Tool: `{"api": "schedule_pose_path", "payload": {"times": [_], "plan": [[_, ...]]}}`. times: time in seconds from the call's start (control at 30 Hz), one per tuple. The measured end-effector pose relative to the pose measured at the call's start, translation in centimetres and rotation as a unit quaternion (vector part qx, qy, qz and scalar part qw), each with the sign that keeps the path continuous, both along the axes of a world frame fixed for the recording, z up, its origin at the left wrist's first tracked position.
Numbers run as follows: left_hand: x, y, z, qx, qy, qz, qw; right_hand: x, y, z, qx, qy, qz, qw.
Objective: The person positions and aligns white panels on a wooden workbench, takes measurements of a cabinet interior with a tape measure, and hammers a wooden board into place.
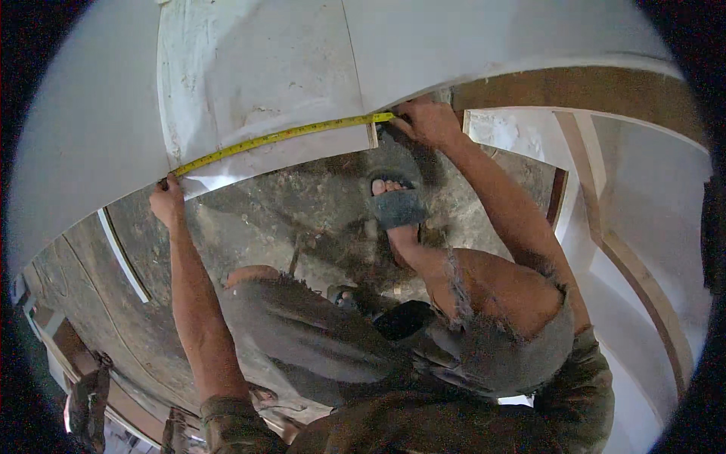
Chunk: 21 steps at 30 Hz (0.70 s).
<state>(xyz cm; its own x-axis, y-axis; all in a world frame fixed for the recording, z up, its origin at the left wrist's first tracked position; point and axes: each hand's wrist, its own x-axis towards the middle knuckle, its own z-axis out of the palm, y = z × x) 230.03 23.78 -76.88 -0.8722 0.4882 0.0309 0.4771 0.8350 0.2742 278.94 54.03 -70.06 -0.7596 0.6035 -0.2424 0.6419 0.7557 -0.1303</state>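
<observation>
A yellow tape measure is pulled out across a pale opening between two white panels. My left hand pinches its left end at the lower corner of the left panel. At the other end, my right hand is closed on the tape beside the edge of the right panel. My right fingers partly hide that end, and I cannot make out the tape's case. Just below the blade runs a white strip of board with a bare wooden end.
My sandalled foot stands on the stained floor, under my bent knees. At the right are white panels with wooden framing and a brown curved edge. A thin white strip lies on the floor at the left.
</observation>
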Motion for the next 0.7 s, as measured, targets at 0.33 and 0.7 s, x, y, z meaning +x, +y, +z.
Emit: {"api": "schedule_pose_path", "payload": {"times": [0.33, 0.7], "plan": [[0.7, 0.5, 0.1, -0.043, 0.051, -0.001, 0.998, 0.3, -0.4, 0.5, -0.005, -0.033, -0.019, 0.999], [-1.2, 0.2, -1.0, -0.046, 0.041, -0.015, 0.998, 0.8, 0.0, -1.2, 0.025, -0.009, 0.005, 1.0]]}}
